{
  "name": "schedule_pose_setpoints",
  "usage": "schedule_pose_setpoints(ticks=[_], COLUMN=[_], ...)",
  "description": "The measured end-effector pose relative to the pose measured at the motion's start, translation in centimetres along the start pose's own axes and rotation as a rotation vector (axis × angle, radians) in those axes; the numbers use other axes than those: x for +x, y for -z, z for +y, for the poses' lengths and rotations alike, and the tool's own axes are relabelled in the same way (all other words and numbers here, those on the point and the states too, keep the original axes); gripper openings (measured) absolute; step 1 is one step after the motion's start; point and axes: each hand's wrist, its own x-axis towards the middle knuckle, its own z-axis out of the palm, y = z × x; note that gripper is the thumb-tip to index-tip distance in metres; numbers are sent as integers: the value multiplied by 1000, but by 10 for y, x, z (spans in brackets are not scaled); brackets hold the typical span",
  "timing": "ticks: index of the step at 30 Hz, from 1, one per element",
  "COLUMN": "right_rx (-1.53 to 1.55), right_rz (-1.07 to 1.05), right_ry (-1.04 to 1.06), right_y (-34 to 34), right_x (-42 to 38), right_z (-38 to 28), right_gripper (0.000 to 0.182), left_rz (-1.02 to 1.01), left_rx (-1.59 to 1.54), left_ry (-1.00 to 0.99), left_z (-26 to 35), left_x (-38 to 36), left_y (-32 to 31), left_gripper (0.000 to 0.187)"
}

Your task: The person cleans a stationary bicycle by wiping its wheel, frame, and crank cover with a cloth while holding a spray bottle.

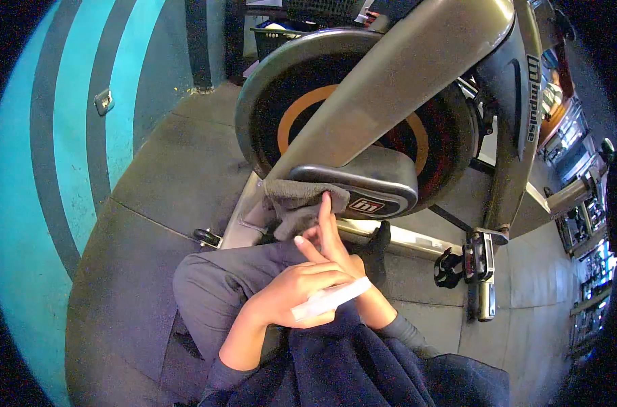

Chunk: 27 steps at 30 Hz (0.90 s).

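My left hand (301,292) crosses over the wrist of my right hand, its fingers closed round a flat white strip (332,298) that sticks out on the palm side. My right hand (327,241) points up and forward with its fingers stretched apart. One fingertip overlaps a crumpled grey cloth (298,197), and whether it presses on it is hard to tell. The cloth hangs over the left end of the dark crank cover (383,186) of an exercise bike (396,88). Part of the right palm is hidden behind my left hand.
A pedal with a strap (481,261) stands at the right. At the left are a striped teal wall (71,129) and a small wheel (206,237) on the bike's base. A black basket (274,41) is behind the flywheel. My bent leg (213,285) is at lower left.
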Motion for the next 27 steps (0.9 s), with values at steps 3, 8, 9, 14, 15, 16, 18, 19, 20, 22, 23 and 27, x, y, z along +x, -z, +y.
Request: schedule_pose_setpoints(ticks=[3, 8, 9, 14, 15, 16, 18, 19, 20, 22, 23, 27], right_rx=[373, 278, 215, 433, 469, 505, 627, 710, 792, 712, 724, 742], right_rz=[100, 56, -3, 100, 110, 121, 101, 144, 186, 100, 63, 20], right_ry=[14, -67, -102, -104, -67, -30, -84, -89, -95, -154, -178, -191], right_y=[-24, -41, -41, -42, -37, -36, -41, -42, -42, -38, -39, -43], right_x=[3, -4, -3, 11, 17, 20, 18, 17, 15, 7, 3, 1], right_z=[20, 61, 60, 28, 15, 8, 7, 6, 6, 17, 24, 32], right_gripper=[89, 95, 100, 92, 92, 93, 93, 94, 94, 97, 97, 99], left_rz=[-8, -47, -62, -50, -40, -42, -48, -48, -51, -51, -53, -48], left_rx=[-12, -27, -36, -34, -27, -24, -34, -33, -35, -41, -42, -25], left_ry=[13, 14, 27, 12, 3, 7, 18, 17, 18, 13, 10, 4], left_z=[1, -2, -3, -1, -1, 0, 2, 2, 2, 1, -2, -2], left_x=[2, 2, 2, 4, 4, 3, 3, 4, 4, 4, 3, 2], left_y=[1, 2, 3, 2, 2, 2, 3, 4, 5, 4, 2, 0], left_gripper=[43, 47, 50, 49, 48, 48, 48, 48, 48, 48, 48, 45])
